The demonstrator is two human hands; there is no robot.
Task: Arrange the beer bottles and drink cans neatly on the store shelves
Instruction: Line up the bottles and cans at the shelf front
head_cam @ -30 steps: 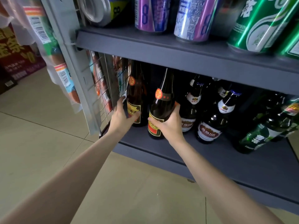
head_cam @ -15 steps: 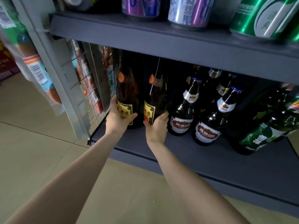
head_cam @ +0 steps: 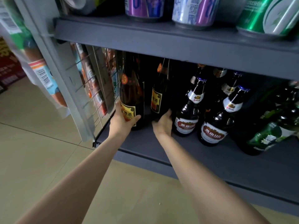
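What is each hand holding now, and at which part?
Left hand grips the left dark bottle at its lower label. Right hand holds the second dark bottle near its base.

Left hand (head_cam: 121, 122) and right hand (head_cam: 163, 123) outstretched, fingers seemingly curled.

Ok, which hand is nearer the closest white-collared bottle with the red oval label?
Right. The right hand sits just left of that bottle, nearly touching; the left hand holds a dark bottle farther left.

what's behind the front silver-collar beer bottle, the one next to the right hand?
Behind the front silver-collar bottle the neck and cap of at least one similar bottle show. Its body is covered, and the shelf back is too dark to count more.
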